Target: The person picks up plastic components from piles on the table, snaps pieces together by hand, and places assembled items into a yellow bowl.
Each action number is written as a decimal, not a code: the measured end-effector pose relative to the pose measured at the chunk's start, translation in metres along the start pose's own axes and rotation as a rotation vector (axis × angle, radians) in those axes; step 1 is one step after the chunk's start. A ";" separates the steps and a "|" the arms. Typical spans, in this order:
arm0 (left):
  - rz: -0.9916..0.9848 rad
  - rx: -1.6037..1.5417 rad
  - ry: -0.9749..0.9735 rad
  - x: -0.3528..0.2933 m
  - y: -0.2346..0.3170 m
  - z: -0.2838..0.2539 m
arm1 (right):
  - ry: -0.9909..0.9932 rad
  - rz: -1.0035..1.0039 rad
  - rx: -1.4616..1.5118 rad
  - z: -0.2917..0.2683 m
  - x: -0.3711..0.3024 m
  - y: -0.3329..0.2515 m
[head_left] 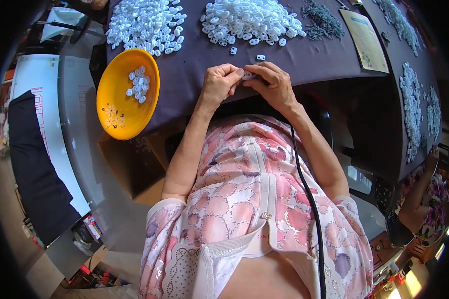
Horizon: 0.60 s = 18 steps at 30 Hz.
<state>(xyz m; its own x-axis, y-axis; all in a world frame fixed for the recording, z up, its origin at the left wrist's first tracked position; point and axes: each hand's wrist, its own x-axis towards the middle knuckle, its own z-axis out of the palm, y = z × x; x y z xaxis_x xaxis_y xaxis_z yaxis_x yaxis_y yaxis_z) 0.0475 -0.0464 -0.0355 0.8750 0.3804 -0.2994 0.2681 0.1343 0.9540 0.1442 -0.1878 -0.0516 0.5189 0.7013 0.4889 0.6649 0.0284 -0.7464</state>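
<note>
Both hands meet at the near edge of the cloth-covered table. Between the fingertips is a small white plastic piece, partly hidden by them. My left hand is closed, its thumb and fingers pressed against one side of that piece. From the other side my right hand pinches it between thumb and forefinger. Just beyond the fingers lie two loose white pieces with dark holes, one a white two-holed piece. Farther back rises a big heap of white oval pieces.
A yellow oval plate with some white pieces overhangs the table's left edge. Behind it is another white heap. Small grey parts and a tan notebook lie right. A co-worker's arm shows far right; an open carton stands below.
</note>
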 end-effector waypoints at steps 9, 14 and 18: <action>0.042 -0.011 0.047 -0.003 0.001 0.005 | -0.046 -0.023 -0.023 -0.001 -0.001 0.001; 0.061 0.003 0.059 -0.003 0.001 0.006 | 0.015 -0.058 -0.063 0.004 0.002 -0.002; 0.083 0.013 0.054 -0.002 -0.002 0.007 | 0.025 -0.053 -0.068 0.006 0.001 0.002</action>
<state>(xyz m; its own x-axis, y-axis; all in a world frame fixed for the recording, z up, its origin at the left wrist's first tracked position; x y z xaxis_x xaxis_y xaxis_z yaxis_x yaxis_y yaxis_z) 0.0482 -0.0533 -0.0370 0.8713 0.4390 -0.2196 0.2011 0.0889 0.9755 0.1430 -0.1831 -0.0553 0.4950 0.6819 0.5386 0.7263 0.0155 -0.6872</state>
